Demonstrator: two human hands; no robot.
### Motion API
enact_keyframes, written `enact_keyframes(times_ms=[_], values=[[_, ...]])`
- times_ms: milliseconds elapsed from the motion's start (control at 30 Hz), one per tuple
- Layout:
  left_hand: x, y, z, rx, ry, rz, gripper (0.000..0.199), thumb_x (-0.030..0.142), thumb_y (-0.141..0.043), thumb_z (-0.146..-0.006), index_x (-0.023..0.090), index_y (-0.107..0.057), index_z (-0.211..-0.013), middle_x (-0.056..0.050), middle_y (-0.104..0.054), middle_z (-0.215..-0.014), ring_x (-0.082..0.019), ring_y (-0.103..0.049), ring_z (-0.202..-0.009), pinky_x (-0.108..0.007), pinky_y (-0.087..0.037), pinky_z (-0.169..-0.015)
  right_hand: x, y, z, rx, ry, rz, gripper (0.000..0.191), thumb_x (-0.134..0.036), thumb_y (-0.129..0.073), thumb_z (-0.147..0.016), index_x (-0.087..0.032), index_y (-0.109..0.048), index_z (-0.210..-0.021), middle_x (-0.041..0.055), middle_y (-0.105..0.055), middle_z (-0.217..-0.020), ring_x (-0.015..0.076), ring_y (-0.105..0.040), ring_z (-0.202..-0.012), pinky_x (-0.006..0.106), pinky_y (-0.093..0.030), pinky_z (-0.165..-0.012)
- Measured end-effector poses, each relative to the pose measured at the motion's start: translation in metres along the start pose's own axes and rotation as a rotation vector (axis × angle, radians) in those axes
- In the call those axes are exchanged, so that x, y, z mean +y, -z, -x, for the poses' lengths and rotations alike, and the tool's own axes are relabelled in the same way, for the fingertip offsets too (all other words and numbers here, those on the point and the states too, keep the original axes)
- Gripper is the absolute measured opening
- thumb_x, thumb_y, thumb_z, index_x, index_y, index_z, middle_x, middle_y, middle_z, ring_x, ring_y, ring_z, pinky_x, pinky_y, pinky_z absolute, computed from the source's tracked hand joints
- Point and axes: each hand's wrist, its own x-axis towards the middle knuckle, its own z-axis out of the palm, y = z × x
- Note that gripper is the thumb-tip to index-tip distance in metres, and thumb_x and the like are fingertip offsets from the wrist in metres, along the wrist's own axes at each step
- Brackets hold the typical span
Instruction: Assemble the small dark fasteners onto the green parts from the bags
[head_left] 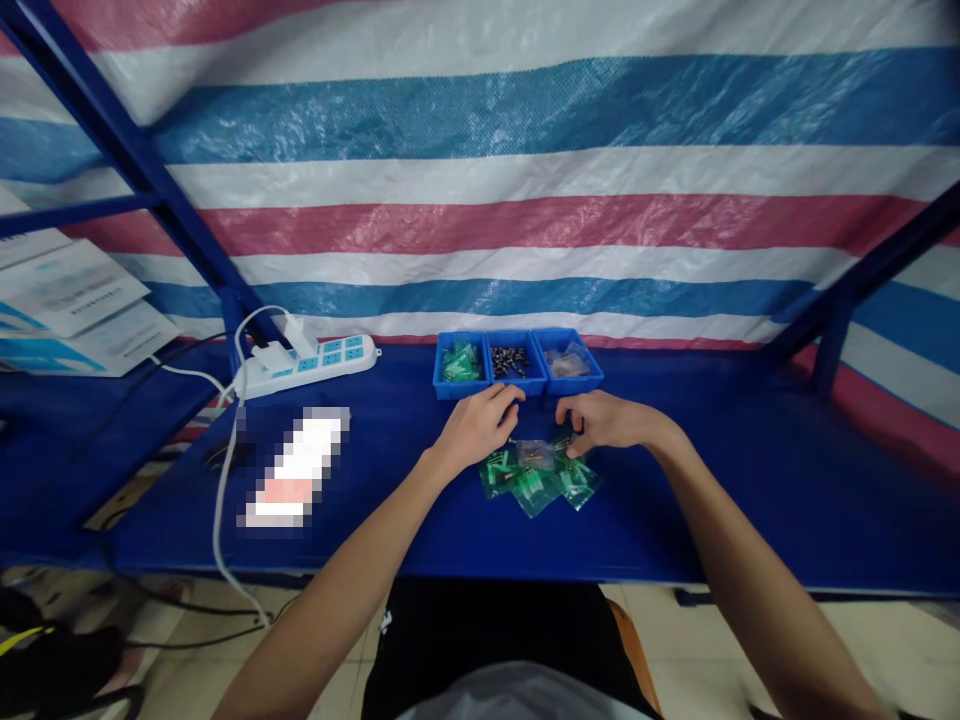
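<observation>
My left hand is at the front of the blue bins, its fingers curled in. Something tiny may be at its fingertips, but I cannot make it out. Across from it, my right hand bends over the bags, with a gap between thumb and index finger; the thumb touches a bag. Below and between both hands lie several small green zip bags in an overlapping fan, with small parts inside. A clear bag with small brass-coloured parts rests on top of them.
Three joined blue bins hold green bags, small dark metallic parts and clear bags. A white power strip with plugs and a trailing white cable is at left, near a blurred-out item. Blue frame posts flank the table.
</observation>
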Motion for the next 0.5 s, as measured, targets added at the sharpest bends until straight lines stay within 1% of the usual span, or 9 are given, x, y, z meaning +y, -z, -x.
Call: enact_keyframes(times_ms=[67, 167, 333, 433, 500], values=[[0.000, 0.000, 0.000, 0.004, -0.002, 0.009, 0.022, 0.020, -0.042, -0.100, 0.018, -0.059, -0.113, -0.006, -0.067, -0.105, -0.013, -0.062, -0.071, -0.026, -0.048, -0.066, 0.002, 0.000, -0.003, -0.024, -0.010, -0.029, 0.053, -0.039, -0.081, -0.063, -0.016, -0.065, -0.108, 0.0051, -0.066, -0.085, 0.0212, -0.063, -0.075, 0.027, -0.042, -0.061], [0.000, 0.001, -0.001, 0.014, -0.009, 0.017, 0.021, 0.019, -0.043, -0.100, 0.018, -0.060, -0.113, -0.005, -0.067, -0.105, -0.013, -0.062, -0.071, -0.026, -0.048, -0.065, 0.004, -0.001, -0.006, -0.016, 0.001, -0.070, 0.050, -0.034, -0.080, -0.063, -0.015, -0.064, -0.106, 0.0030, -0.064, -0.080, 0.0193, -0.061, -0.070, 0.027, -0.040, -0.059], [0.000, 0.003, -0.001, 0.030, -0.011, 0.005, 0.020, 0.018, -0.044, -0.099, 0.017, -0.061, -0.110, -0.006, -0.066, -0.102, -0.013, -0.061, -0.070, -0.025, -0.048, -0.065, 0.010, -0.001, -0.008, -0.067, 0.102, -0.205, 0.041, -0.030, -0.074, -0.069, -0.016, -0.063, -0.107, -0.0005, -0.058, -0.073, 0.0161, -0.056, -0.066, 0.026, -0.039, -0.057], [0.000, 0.003, -0.001, 0.035, -0.019, -0.012, 0.021, 0.018, -0.044, -0.099, 0.017, -0.061, -0.110, -0.006, -0.067, -0.101, -0.013, -0.061, -0.070, -0.025, -0.047, -0.064, 0.014, 0.000, -0.007, -0.092, 0.158, -0.301, 0.036, -0.030, -0.073, -0.072, -0.015, -0.065, -0.104, -0.0014, -0.056, -0.071, 0.0149, -0.054, -0.065, 0.026, -0.039, -0.057], [-0.001, 0.003, -0.001, 0.032, -0.025, -0.022, 0.021, 0.019, -0.043, -0.099, 0.017, -0.061, -0.111, -0.006, -0.067, -0.101, -0.013, -0.061, -0.070, -0.025, -0.048, -0.063, 0.015, 0.003, -0.004, -0.102, 0.169, -0.377, 0.032, -0.033, -0.072, -0.075, -0.015, -0.065, -0.102, -0.0019, -0.055, -0.068, 0.0145, -0.054, -0.063, 0.026, -0.040, -0.057]])
